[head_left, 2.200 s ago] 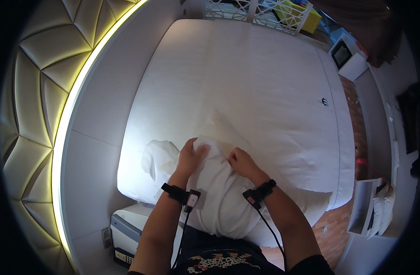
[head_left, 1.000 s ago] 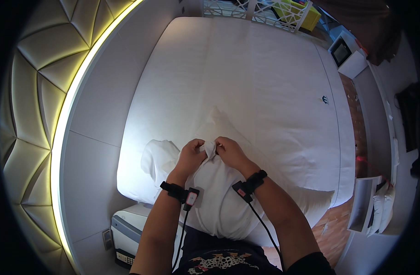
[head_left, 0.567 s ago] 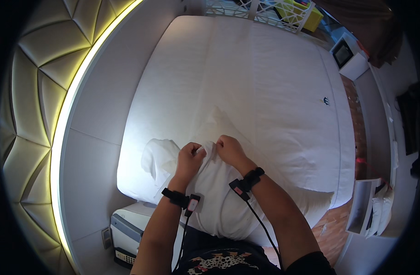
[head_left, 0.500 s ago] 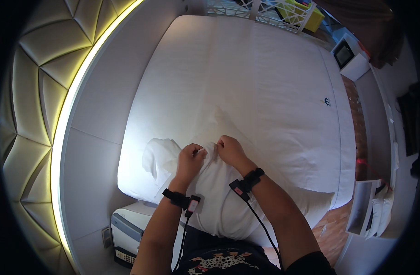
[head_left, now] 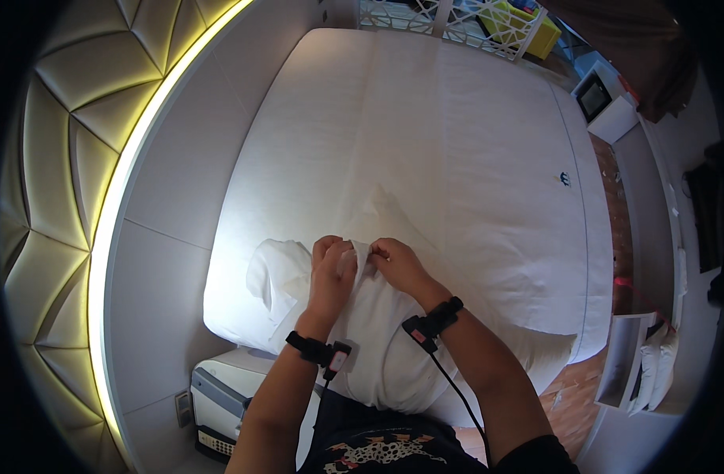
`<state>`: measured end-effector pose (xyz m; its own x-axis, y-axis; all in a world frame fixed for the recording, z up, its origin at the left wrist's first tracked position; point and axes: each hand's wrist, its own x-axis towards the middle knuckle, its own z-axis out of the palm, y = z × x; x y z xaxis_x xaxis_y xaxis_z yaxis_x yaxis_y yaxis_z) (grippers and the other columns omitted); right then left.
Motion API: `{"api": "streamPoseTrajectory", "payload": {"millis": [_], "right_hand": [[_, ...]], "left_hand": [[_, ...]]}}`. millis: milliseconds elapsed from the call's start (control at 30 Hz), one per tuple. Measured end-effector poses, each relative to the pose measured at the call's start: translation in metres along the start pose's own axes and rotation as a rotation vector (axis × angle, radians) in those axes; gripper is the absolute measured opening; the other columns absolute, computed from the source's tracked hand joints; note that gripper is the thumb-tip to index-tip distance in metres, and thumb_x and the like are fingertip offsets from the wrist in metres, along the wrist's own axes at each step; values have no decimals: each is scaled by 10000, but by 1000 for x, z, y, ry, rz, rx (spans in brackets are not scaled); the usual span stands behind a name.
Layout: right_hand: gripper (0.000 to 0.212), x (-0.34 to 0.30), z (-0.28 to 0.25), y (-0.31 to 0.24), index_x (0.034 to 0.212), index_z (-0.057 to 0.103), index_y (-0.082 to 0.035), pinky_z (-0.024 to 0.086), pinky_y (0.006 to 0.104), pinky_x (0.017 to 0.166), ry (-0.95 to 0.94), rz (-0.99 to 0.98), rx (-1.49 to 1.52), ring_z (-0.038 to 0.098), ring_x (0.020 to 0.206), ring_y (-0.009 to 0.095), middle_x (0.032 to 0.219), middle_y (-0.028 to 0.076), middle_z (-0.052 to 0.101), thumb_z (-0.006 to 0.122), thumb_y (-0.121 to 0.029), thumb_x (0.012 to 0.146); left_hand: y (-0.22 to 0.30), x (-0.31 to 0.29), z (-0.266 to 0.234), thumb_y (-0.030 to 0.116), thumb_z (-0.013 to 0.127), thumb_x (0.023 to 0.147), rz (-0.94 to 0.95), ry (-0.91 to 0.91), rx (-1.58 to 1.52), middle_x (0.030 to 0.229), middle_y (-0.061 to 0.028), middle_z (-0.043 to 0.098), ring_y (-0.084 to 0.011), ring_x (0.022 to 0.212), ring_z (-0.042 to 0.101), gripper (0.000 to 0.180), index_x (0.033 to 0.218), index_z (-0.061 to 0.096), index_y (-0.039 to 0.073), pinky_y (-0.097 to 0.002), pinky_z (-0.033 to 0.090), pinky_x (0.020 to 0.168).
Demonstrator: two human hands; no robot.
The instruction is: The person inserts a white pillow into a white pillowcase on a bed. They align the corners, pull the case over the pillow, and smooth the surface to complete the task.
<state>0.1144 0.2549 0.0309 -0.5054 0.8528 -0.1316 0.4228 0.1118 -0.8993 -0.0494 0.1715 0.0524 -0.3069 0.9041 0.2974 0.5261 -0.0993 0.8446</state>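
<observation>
A bunched white pillowcase (head_left: 377,336) lies gathered at the near side of the bed, against my body. My left hand (head_left: 330,272) is closed on its edge, fingers curled over the fabric. Just to the right, my right hand (head_left: 399,266) pinches the same edge between thumb and fingers. The hands are a small gap apart, with a fold of cloth between them. Under and beyond the cloth, a cream pillow (head_left: 545,347) shows one corner at the right and a pointed corner past my hands. Left of my left hand, a crumpled white cloth (head_left: 276,272) sits heaped.
The white-sheeted bed (head_left: 488,142) stretches away from me. A padded wall panel with a light strip (head_left: 101,213) runs along the left. A white and grey case (head_left: 220,395) stands at the near left. Shelves with white pillows (head_left: 654,367) are at the right.
My left hand has lifted its fingers higher over the cloth and turned slightly. My right hand has moved a little left and down, its fingers pinching nearer the left hand.
</observation>
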Motion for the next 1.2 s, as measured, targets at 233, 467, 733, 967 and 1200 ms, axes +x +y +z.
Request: {"api": "streamPoseTrajectory", "payload": {"millis": [233,467,733,967,1200], "right_hand": [[101,-3,-1,-8,972,698,2,535,404,768,-3,-14,25,680,842,318,921,162,699,676,-72,908],[127,-3,1,0,1013,710,8,545,362,777,62,57,4,696,853,246,944,136,721,685,-89,935],[128,0,6,13,973,692,8,540,430,836,-9,0,-201,679,918,392,975,217,694,672,-91,895],[115,-1,1,4,966,688,8,534,450,842,-93,38,-204,664,937,417,975,231,675,645,-66,889],[107,-5,-1,-3,931,687,13,533,472,850,-90,-2,-210,661,945,429,986,238,675,643,-77,896]], "left_hand": [[17,12,-7,29,754,822,120,-71,402,1166,-102,661,-356,1137,586,209,1026,744,74,-468,477,1000],[11,17,-3,79,720,869,-68,-178,315,1023,-135,709,-371,964,680,107,968,701,43,-469,549,824],[9,6,-6,115,740,901,-42,-148,145,1018,-135,698,-376,968,672,107,921,677,31,-455,553,824],[9,13,-11,77,770,838,-2,-203,260,1106,-142,665,-384,1085,635,151,960,686,41,-462,534,918],[9,12,-6,77,746,834,8,-244,263,1096,-156,686,-378,1025,672,229,1051,684,36,-465,562,884]]}}
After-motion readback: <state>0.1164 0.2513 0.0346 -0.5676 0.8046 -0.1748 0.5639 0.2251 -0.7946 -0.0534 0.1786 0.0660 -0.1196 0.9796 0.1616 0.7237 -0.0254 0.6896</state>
